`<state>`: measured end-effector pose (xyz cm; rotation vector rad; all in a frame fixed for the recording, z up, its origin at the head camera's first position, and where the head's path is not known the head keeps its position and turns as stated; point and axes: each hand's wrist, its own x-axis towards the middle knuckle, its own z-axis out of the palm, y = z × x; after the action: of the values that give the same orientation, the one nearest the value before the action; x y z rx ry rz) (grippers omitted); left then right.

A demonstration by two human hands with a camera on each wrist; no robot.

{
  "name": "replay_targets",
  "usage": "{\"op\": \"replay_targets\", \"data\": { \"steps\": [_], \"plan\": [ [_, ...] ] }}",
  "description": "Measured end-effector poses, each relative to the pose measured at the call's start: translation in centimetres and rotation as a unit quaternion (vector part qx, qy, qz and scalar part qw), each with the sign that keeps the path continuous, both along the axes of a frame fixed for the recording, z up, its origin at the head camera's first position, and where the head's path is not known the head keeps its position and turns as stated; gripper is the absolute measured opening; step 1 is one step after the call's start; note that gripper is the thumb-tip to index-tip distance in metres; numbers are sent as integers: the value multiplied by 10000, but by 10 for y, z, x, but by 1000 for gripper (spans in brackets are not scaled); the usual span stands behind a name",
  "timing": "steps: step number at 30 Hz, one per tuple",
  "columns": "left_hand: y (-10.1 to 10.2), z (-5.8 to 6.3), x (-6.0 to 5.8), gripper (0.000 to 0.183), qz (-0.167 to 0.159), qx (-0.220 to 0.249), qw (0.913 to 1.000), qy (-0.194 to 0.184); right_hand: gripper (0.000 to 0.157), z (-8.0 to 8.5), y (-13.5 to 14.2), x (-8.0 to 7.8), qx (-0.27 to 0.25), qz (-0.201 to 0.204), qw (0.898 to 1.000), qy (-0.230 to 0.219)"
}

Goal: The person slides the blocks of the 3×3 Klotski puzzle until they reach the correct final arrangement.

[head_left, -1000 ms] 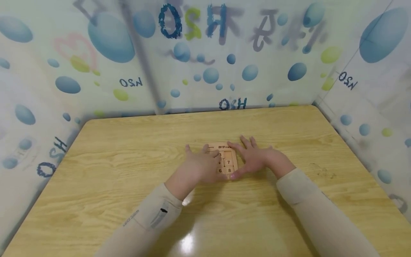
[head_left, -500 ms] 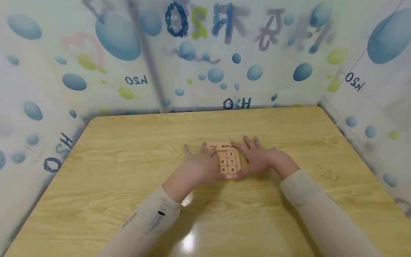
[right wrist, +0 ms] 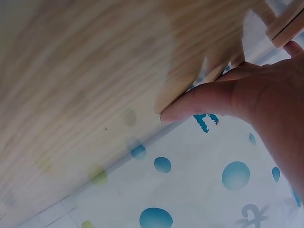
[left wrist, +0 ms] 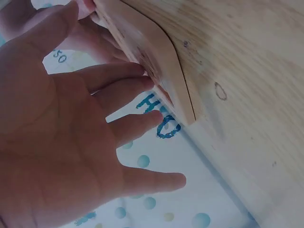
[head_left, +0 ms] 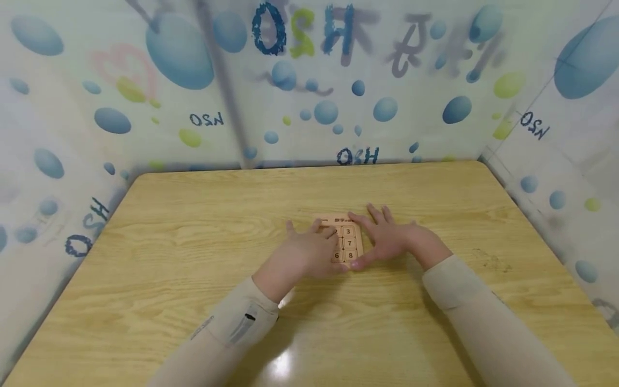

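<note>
Wooden and marked with numbers, the puzzle board (head_left: 349,243) lies on the table (head_left: 208,226), around its middle. Fingers spread, the left hand (head_left: 307,253) covers its left part, while the right hand (head_left: 388,242), also splayed, frames its right side between thumb and forefinger.

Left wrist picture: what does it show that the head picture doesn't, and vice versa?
Only left wrist: the palm of the left hand and the side of the number puzzle.
Only head: the back of that hand and legible numbers 3, 7 and 8 on the tiles.
Both: left hand, right hand, number puzzle, table and spotted wall.
</note>
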<state>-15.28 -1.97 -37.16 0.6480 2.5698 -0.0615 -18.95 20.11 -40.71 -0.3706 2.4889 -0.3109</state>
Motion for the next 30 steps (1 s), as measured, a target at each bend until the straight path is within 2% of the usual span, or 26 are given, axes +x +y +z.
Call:
{"op": "replay_targets", "data": {
  "steps": [10,13,20,24,30],
  "plan": [
    [-13,-1,20,86,198,26,9998,-41,128,0,-1,1,30,-7,10000,90],
    [-12,-2,18,86,225,53,9997,-8,128,0,0,1,13,-9,10000,87],
    [-8,-4,4,87,362,-31,9993,108,129,-2,0,2,-82,-18,10000,50],
    [-7,-6,3,86,186,-122,9997,130,128,-2,1,3,-89,-27,10000,33],
    [-7,-7,13,85,-167,19,9998,76,128,0,1,3,-27,-1,10000,87]
  ]
}}
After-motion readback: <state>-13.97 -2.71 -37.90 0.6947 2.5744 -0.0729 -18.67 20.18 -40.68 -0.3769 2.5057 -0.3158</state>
